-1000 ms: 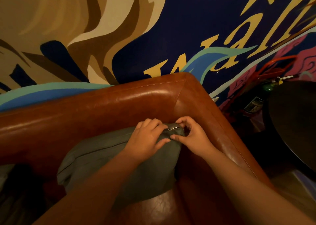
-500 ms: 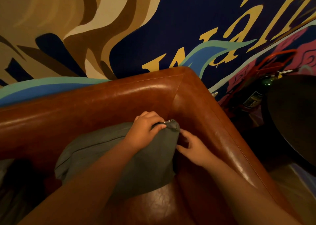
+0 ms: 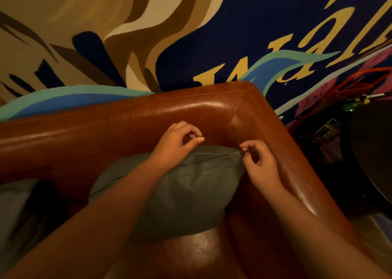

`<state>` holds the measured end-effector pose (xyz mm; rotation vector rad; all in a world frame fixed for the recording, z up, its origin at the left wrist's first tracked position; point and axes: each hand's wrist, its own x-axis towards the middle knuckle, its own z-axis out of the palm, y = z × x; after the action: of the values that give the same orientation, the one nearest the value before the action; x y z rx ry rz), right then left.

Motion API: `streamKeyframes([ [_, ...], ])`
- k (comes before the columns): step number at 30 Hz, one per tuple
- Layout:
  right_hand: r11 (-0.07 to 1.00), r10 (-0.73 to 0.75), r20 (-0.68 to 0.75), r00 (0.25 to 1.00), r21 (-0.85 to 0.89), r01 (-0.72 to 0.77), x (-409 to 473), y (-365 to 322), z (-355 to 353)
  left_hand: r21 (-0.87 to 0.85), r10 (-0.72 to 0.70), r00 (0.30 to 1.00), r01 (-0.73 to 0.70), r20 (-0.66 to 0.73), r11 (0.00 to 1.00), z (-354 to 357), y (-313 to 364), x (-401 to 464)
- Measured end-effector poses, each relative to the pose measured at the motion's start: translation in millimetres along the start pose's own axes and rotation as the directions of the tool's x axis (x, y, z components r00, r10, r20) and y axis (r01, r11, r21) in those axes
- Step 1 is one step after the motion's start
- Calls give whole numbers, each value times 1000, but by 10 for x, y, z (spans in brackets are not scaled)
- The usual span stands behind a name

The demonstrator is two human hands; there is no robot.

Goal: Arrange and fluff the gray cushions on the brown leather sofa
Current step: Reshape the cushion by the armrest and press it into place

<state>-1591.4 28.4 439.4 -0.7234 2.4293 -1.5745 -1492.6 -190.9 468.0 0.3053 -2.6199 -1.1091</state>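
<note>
The gray cushion (image 3: 186,191) lies long from 9 to 3 o'clock; its zipper pull (image 3: 235,154) sits at 9 o'clock of the right hand (image 3: 262,164), whose curled fingers (image 3: 246,148) pinch near it. The left hand (image 3: 177,143) hovers loosely curled, empty.

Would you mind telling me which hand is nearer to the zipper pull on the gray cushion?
Right. The right hand has its fingertips at the zipper pull, at the gray cushion corner. The left hand is farther along the top edge.

Brown leather sofa (image 3: 131,126), gray cushion (image 3: 191,194) propped in its corner.
</note>
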Motion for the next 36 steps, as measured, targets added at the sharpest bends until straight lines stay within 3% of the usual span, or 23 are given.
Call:
streamKeyframes([
  [4,944,-277,137,951,-147,296,58,-366,257,160,-61,995,48,79,986,-473,-389,-323],
  [6,914,-326,266,907,-158,374,49,-516,470,237,-91,986,55,142,970,-692,-608,-594],
  [11,836,-362,562,744,-157,526,-78,-780,1088,363,-214,974,173,76,915,-1169,-1007,-1299],
  [15,782,-357,693,627,-145,606,-237,-1048,1603,390,-354,935,329,-7,860,-1367,-1230,-1816],
  [18,709,-344,757,555,-178,683,-365,-1190,1983,404,-418,907,367,43,838,-1334,-1354,-2129],
  [22,596,-222,846,486,-277,754,-477,-1339,2340,317,-432,900,393,59,863,-1126,-1464,-2281],
  [28,532,-110,870,480,-356,768,-500,-1416,2543,-6,-560,819,564,-128,826,-891,-1504,-2239],
  [31,544,-81,862,501,-383,747,-501,-1412,2575,-58,-600,792,598,-114,800,-820,-1514,-2219],
  [36,499,-82,856,511,-408,764,-534,-1452,2590,-117,-579,808,568,-111,815,-876,-1527,-2124],
])
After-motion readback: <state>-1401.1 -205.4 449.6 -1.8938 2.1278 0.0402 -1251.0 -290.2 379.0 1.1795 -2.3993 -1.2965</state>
